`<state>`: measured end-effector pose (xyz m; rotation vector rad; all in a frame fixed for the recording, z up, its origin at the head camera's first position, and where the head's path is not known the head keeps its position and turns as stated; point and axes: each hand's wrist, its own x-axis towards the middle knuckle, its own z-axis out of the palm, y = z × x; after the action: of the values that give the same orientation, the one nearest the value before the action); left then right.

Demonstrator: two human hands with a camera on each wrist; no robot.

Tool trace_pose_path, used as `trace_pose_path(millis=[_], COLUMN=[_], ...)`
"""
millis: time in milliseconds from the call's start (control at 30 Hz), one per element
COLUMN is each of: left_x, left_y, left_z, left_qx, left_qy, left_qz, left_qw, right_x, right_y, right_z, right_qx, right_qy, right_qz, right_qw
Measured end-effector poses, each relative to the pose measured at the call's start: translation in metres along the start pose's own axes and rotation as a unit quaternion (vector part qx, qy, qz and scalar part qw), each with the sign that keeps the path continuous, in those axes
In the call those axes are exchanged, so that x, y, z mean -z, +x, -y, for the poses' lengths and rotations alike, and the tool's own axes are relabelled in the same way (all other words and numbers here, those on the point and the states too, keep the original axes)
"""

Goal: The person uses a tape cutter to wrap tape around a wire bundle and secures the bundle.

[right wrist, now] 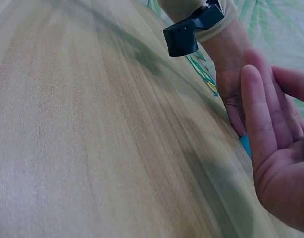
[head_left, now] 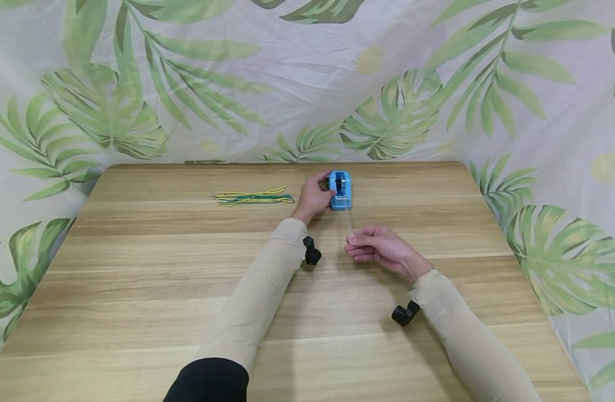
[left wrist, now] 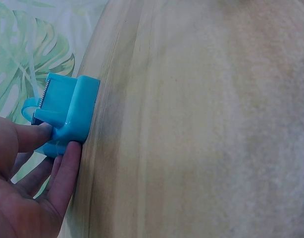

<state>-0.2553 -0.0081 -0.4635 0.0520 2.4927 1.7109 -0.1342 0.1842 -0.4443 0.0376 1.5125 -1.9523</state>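
A blue tape dispenser (head_left: 340,191) stands near the far edge of the table, its toothed cutter showing in the left wrist view. My left hand (head_left: 314,197) grips the dispenser (left wrist: 73,106) by its left side, thumb and fingers on the body. From its front a strip of clear tape (head_left: 349,220) stretches toward me. My right hand (head_left: 382,247) pinches the free end of that strip between thumb and index finger, above the wood. In the right wrist view my right hand (right wrist: 278,129) covers most of the dispenser, with a small blue piece showing.
A loose bundle of yellow and green wire-like strips (head_left: 254,196) lies left of my left hand. The wooden table (head_left: 151,290) ends close behind the dispenser, against a leaf-patterned cloth (head_left: 307,72). Black wrist cameras (head_left: 312,254) hang from both sleeves.
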Motion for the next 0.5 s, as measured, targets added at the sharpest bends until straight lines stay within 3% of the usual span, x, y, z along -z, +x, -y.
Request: trace_pose_path(millis=[500], left_x=[-0.0014], left_y=[0.0004], left_z=[0.0006], left_qx=[-0.006], left_qy=[0.002], left_qz=[-0.006], left_qw=[1.0], right_x=[0.0017], right_y=[-0.0034], right_z=[-0.0023], right_qx=[-0.004], right_qy=[-0.021], right_qz=[0.015], right_qw=[1.0])
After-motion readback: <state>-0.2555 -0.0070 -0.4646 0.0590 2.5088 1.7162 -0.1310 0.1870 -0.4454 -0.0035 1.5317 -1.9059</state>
